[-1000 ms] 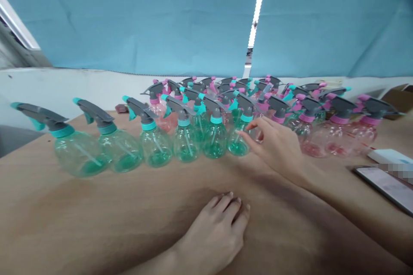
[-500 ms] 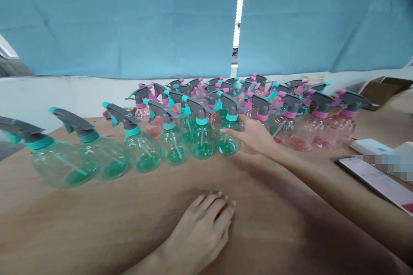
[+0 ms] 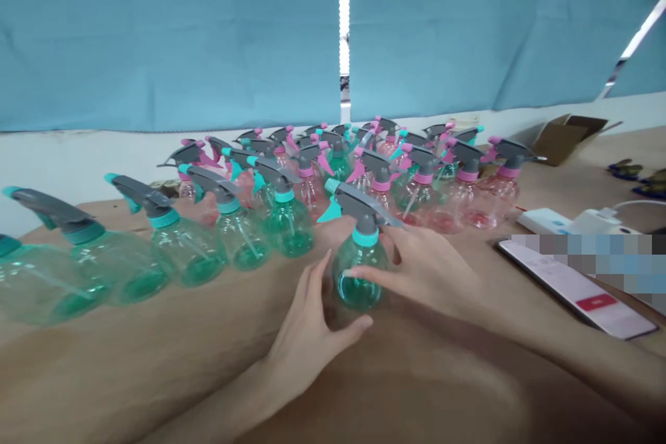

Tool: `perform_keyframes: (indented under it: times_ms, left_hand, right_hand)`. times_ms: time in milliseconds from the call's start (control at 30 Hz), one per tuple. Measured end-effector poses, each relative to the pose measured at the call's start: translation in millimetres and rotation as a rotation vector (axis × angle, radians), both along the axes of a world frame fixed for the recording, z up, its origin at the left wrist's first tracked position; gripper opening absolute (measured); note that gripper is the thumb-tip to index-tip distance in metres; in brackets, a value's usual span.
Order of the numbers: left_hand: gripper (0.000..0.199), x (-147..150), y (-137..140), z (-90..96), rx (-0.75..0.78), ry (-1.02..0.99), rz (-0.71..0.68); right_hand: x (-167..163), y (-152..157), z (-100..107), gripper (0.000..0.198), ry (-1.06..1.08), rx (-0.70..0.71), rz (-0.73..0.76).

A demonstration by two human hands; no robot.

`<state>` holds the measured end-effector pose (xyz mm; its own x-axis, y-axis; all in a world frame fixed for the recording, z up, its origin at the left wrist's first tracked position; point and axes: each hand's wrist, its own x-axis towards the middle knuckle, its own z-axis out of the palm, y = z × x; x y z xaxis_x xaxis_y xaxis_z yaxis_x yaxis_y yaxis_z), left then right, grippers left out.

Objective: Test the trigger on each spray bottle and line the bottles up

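Note:
A clear green spray bottle [image 3: 363, 270] with a turquoise collar and a grey trigger head stands upright in front of me. My right hand [image 3: 421, 263] grips it from the right, thumb across the front and fingers behind. On its left side, my left hand [image 3: 312, 326] is curved with thumb and fingers spread, close to the bottle but seemingly not closed on it. Further left stands a row of green spray bottles, the nearest of them a green bottle [image 3: 289, 225]. Behind the hands are pink spray bottles, one being a pink bottle [image 3: 421, 194].
Several more pink and green bottles crowd the back of the wooden table [image 3: 208, 374]. To the right lie a phone [image 3: 572, 284] and a white power strip [image 3: 546, 220] with a plugged-in charger. An open cardboard box [image 3: 569, 139] sits at the back right, near dark gloves [image 3: 624, 169].
My right hand has drawn a green bottle out of the row towards me. My left hand has risen from the table and opened beside it. The view has turned slightly right.

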<state>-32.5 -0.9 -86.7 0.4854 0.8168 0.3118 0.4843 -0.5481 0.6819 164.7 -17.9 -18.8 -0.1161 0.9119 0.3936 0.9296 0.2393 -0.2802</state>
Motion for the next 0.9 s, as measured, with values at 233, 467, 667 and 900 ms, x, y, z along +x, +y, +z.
perform_keyframes:
  times_ms: [233,467,667,900]
  left_hand:
    - [0.082,37,-8,2.4,-0.076,-0.014,-0.227]
    - [0.081,70,-13,8.4,-0.008,0.039,-0.267]
    - [0.077,91,-13,8.2,-0.041,-0.001,-0.24]
    - [0.085,84,-8,8.4,-0.116,0.044,-0.272]
  right_hand:
    - [31,-29,17,0.046,0.168,-0.052,0.192]
    - [44,-21,22,0.036,0.68,-0.136,0.228]
    - [51,-9,5,0.015,0.81,-0.096,0.301]
    - [52,-2,12,0.03,1.014,-0.223,0.56]
